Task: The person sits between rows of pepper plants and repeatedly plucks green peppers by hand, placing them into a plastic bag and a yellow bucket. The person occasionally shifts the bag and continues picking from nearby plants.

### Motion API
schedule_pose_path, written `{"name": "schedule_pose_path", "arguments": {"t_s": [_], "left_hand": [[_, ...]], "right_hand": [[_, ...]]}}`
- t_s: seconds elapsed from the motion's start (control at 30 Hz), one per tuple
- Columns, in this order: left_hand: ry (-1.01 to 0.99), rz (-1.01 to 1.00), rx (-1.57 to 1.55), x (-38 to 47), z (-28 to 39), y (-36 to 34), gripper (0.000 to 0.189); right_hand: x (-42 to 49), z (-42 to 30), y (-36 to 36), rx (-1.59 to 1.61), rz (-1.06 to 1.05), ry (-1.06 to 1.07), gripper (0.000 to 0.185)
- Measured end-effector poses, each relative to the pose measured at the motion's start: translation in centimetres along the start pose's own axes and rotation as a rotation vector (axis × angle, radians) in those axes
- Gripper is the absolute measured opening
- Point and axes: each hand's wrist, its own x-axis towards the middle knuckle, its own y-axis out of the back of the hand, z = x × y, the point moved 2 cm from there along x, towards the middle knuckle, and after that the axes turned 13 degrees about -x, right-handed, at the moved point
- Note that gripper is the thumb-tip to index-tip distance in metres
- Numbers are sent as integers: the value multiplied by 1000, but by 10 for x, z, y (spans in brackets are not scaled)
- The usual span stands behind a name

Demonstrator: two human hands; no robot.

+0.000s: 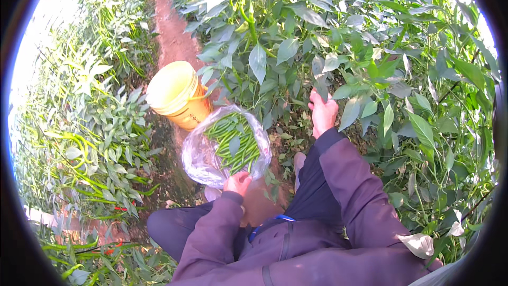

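A clear plastic bag (198,163) stands open on the ground before me, holding many long green chili peppers (238,147) with a few leaves on top. My left hand (237,184) is at the bag's near rim, its fingers closed on the plastic. Up and to the right, my right hand (323,112) reaches to the lower edge of a leafy pepper plant (287,49). A leaf partly covers its fingertips, so whether they hold anything cannot be told. Green peppers (252,28) hang among the leaves above.
A yellow plastic bucket (180,99) touches or nearly touches the bag's far left side. A reddish dirt path (170,28) runs away between the rows. More pepper plants (115,127) grow on the left, some with red peppers low down. Dense foliage (428,127) closes in on the right.
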Motion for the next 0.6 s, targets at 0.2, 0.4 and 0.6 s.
{"name": "schedule_pose_path", "arguments": {"t_s": [0.2, 0.4, 0.6], "left_hand": [[-36, 6, -103, -17, 50, 22, 42], [-266, -63, 31, -21, 152, 41, 32], [-771, -136, 128, 7, 290, 49, 26]], "right_hand": [[33, -60, -33, -158, -4, 367, 44], [22, -69, -129, -480, 11, 760, 58], [5, -76, -167, -554, -149, 858, 88]]}}
